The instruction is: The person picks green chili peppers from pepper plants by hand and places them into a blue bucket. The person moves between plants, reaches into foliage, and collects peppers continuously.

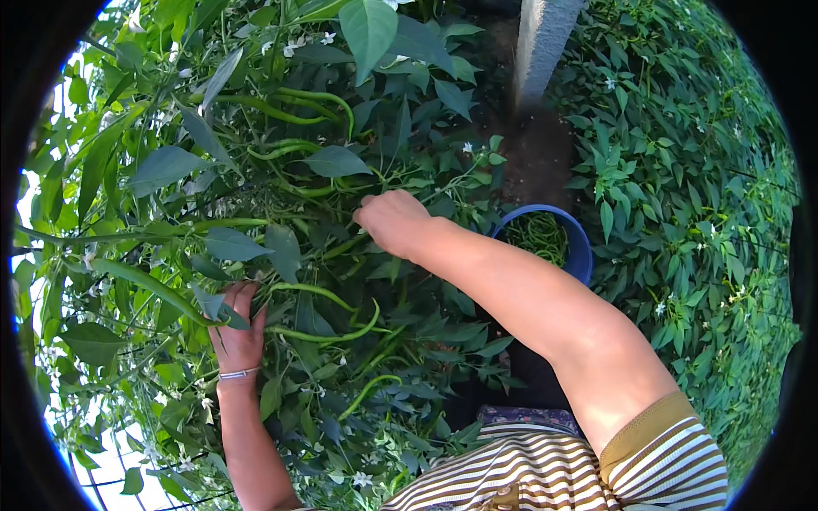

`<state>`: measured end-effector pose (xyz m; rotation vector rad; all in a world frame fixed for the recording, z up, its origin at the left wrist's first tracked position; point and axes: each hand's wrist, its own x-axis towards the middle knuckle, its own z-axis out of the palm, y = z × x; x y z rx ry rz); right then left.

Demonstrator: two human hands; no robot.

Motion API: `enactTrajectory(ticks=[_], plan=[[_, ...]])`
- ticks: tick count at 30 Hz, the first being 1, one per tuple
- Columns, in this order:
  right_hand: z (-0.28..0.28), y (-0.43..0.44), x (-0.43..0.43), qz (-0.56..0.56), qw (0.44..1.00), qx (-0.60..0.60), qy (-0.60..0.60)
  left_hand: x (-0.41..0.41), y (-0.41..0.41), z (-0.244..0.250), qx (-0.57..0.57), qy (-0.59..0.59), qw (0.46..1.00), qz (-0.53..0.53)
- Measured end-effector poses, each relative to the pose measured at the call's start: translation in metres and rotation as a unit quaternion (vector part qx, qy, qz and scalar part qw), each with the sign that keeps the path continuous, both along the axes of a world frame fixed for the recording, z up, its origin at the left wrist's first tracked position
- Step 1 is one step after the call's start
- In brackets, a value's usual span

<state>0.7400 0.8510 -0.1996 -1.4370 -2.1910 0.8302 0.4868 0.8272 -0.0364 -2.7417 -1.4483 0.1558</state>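
Observation:
Long green chili peppers (150, 284) hang among the leaves of a tall pepper plant (239, 243). My left hand (241, 335), with a bracelet (239, 373) at its wrist, reaches up into the foliage at lower left; leaves cover part of its fingers. Beside it hang curved chilies (329, 335). My right hand (395, 220) is at the stems near the middle, its fingers bent inward; whether anything is between them is hidden. A blue bucket (580, 246) with green chilies (537, 235) in it stands to the right, partly behind my right forearm.
Bare soil (537, 156) runs between the plant rows. A pale post (546, 48) rises at the top, beyond the bucket. Another dense row of flowering pepper plants (677, 211) fills the right side. Thin netting or wires (118, 469) show at lower left.

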Motion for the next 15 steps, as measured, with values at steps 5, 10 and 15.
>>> enactTrajectory(ticks=[5, 10, 15], plan=[[-0.030, -0.051, 0.060, -0.050, 0.979, -0.169, -0.101, -0.009, -0.005, 0.000, 0.017, 0.024, 0.999, 0.033], [-0.021, -0.048, 0.068, -0.193, 0.964, -0.149, 0.107, -0.005, -0.003, 0.002, 0.022, 0.029, 0.999, 0.026], [0.039, -0.007, 0.025, -0.258, 0.917, -0.004, 0.305, -0.002, -0.005, 0.003, 0.030, 0.040, 0.999, 0.021]])
